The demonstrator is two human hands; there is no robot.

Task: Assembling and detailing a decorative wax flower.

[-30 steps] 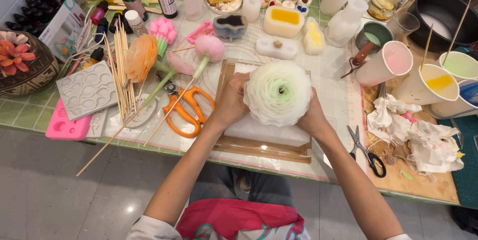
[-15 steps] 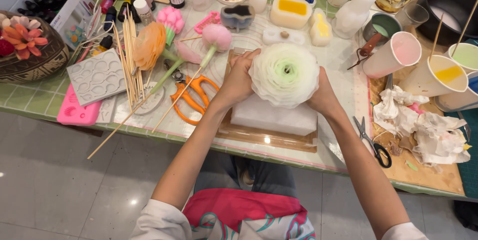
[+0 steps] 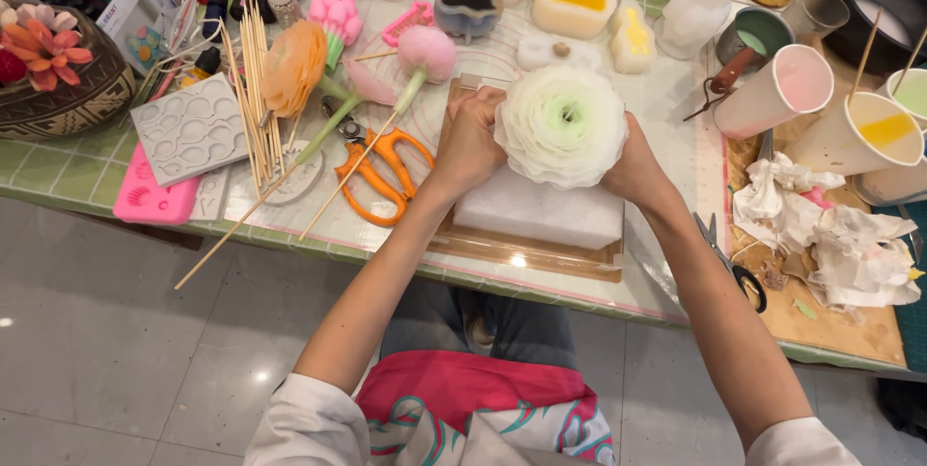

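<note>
A large white layered flower with a pale green centre is cupped between both hands above a white foam block on a wooden board. My left hand wraps its left side, fingers curled under the petals. My right hand holds the right side, mostly hidden behind the petals. Orange scissors lie just left of my left wrist.
Wooden skewers, an orange flower and pink flowers on stems lie to the left, with a grey mould and pink mould. Cups with coloured liquid, crumpled paper and black scissors are on the right.
The view has shifted slightly, with the table sitting higher in frame. Both hands stay cupped around the white flower over the foam block.
</note>
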